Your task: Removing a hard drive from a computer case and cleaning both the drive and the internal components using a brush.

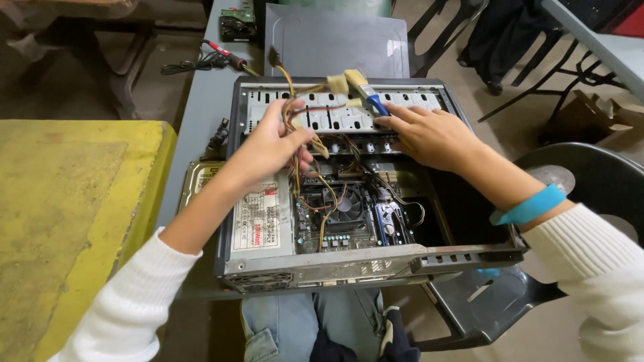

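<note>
Head view: left hand (272, 147) grips the yellow-and-red wire bundle (303, 110), lifted clear over the open grey metal computer case (335, 265) near the table's front edge; right hand (429, 134) pinches a blue-handled bristle brush (365, 90). Judged best: light strokes, wires held aside.

Both arms are covered by white ribbed knit sleeves, which are pushed back so that the forearms are left bare. The left hand (268, 151) and the right hand (429, 137) are bare; no gloves or rings can be made out. A bright blue band (528, 207) is worn around the right wrist, just beside the cuff of the sleeve. Faded blue jeans (288, 325) are seen at the bottom edge of the view, with lighter worn patches over the thighs.
</note>
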